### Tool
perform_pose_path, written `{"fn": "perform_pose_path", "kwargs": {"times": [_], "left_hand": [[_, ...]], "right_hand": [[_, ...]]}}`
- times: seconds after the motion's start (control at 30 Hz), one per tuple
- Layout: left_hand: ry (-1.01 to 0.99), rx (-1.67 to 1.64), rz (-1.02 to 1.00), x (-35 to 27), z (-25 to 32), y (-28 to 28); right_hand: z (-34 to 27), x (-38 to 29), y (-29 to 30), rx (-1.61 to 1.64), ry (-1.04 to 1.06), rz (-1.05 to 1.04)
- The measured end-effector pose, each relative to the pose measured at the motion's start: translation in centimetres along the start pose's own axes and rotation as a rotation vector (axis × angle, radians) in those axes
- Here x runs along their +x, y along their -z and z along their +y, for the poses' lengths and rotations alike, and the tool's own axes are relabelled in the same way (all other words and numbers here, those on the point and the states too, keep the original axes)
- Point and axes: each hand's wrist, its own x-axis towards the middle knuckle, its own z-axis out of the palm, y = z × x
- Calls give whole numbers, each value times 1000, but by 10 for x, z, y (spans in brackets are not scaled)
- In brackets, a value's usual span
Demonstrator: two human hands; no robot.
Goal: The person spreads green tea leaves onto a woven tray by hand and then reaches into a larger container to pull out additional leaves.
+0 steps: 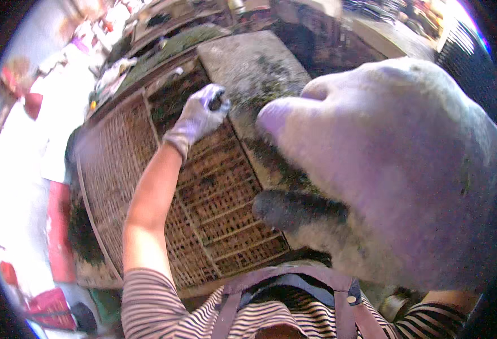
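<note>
My left hand (202, 110), in a pale work glove with dark-stained fingertips, is over the upper part of a brown gridded tray (227, 195). Its fingers curl inward; whether something small is between them cannot be made out. Very near the camera, my right hand (380, 156) fills much of the right side in a similar glove, blurred. The thumb and fingers point left, with dark staining on the lower finger, and nothing held can be made out. Beneath and beside the hands lies a grey board (240, 55) strewn with dark green-black loose matter (274, 80).
A second, finer gridded panel (117, 140) adjoins the tray on the left. Crumpled pale plastic (119, 72) lies along a greenish ledge (185, 42) behind. Red fabric or plastic (60, 229) stands at the far left, by a bright washed-out area. A pale ledge (388, 38) crosses the upper right.
</note>
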Motion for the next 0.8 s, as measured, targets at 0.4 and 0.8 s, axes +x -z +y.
{"fn": "perform_pose_path", "kwargs": {"times": [0.4,0.8], "left_hand": [[-210,-68,-223,94,112,-186],[-59,730,-1096,186,133,-502]], "right_hand": [[129,-171,-133,966,-535,351],[65,-391,-454,1802,-1054,1]]}}
